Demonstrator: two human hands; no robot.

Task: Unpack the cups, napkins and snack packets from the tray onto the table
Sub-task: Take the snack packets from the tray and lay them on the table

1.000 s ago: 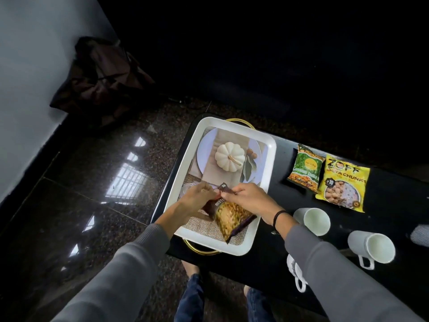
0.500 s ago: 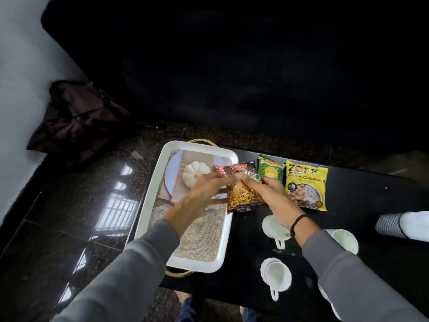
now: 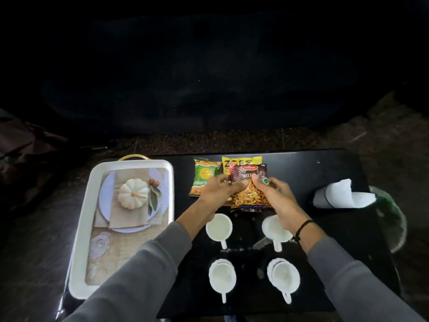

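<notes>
A head-worn camera looks down on a black table (image 3: 325, 168). Both hands grip one snack packet, a dark maroon mixture packet (image 3: 250, 189) with a window of yellow-orange snack. The left hand (image 3: 218, 191) closes its fingers on the packet's left edge, and the right hand (image 3: 276, 196) pinches its right edge, thumb on the front face. The packet sits over the table; whether it touches the surface cannot be told.

Directly behind the grip, partly covered by the held packet, lies a yellow packet (image 3: 241, 160). Just left of the grip, touching the left hand's knuckles in view, lies a green packet (image 3: 204, 175). Nearer the person than the grip stand four white cups in two rows: one (image 3: 219, 227) below the left wrist, one (image 3: 272, 230) below the right wrist, and two more (image 3: 222, 276) (image 3: 284, 276) closer still, handles pointing toward the person.

Well to the right of the grip lie white napkins (image 3: 343, 194), folded, on a striped cloth. Well to the left sits the white tray (image 3: 81, 228), its base printed with a pumpkin picture, holding no cups or packets.
</notes>
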